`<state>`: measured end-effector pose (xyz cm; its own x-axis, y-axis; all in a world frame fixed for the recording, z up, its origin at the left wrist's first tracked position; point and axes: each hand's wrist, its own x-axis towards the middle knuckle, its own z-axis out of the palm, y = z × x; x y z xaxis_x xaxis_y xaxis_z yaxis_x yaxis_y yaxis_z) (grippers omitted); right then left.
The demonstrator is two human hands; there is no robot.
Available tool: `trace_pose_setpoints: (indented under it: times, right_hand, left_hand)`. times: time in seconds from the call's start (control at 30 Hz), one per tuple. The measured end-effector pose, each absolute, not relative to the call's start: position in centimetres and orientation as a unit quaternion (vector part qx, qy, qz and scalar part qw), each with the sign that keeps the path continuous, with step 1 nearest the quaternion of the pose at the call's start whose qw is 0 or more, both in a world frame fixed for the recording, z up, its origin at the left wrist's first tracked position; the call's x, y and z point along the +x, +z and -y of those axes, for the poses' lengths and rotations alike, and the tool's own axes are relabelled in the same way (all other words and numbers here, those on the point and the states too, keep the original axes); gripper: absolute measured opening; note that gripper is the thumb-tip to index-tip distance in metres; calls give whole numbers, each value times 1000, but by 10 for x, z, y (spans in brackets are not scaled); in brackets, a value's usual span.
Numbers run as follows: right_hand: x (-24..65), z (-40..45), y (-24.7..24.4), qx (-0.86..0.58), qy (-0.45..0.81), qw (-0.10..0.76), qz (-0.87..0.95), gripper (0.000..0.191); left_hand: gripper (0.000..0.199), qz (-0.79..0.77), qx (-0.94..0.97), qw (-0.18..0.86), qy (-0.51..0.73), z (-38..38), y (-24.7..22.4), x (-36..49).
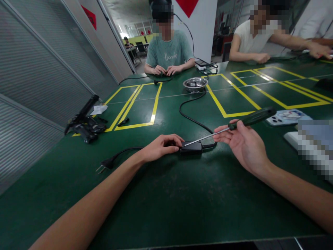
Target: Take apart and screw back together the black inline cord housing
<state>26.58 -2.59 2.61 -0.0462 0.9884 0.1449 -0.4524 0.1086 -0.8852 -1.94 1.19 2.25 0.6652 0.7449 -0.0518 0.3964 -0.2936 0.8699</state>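
My left hand (pixel 162 147) is closed on the left end of a small black power adapter (pixel 191 148), which lies on the green table. My right hand (pixel 246 146) grips a screwdriver (pixel 251 118) by its dark green handle near the shaft. The thin metal shaft slants down to the left, and its tip meets the adapter's top close to my left fingertips. A power cord runs left from the adapter to a two-pin plug (pixel 107 163). From the right end, a black cable (pixel 194 118) curves back toward a metal bowl (pixel 195 84).
Black parts and plastic-wrapped items (pixel 87 126) lie at the left table edge. A phone (pixel 286 117) rests at the right, beside a white, blurred-out object (pixel 312 149). Yellow tape (pixel 153 111) marks the green table (pixel 166 205). Two people sit across, one handling something small.
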Motion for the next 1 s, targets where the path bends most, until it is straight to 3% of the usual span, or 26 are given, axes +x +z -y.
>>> trace_pose_setpoints:
  times: [0.3,0.53,0.73,1.0]
  right_hand:
    - [259,37,28,-313,551,598,491,12]
    - [268,36,38,-447,417,563,556,16]
    - [271,32,33,-339,522,593,511,24]
    - [272,30,34,-442,411,588,539,12]
  left_hand:
    - [14,-383,755,492,202,-11,20,-16]
    - [12,-388,758,486,198,-10,21,-15]
    - [12,-387,758,485,203,-11,19,-14]
    - [11,-381,761,485,201,-10,19,-16]
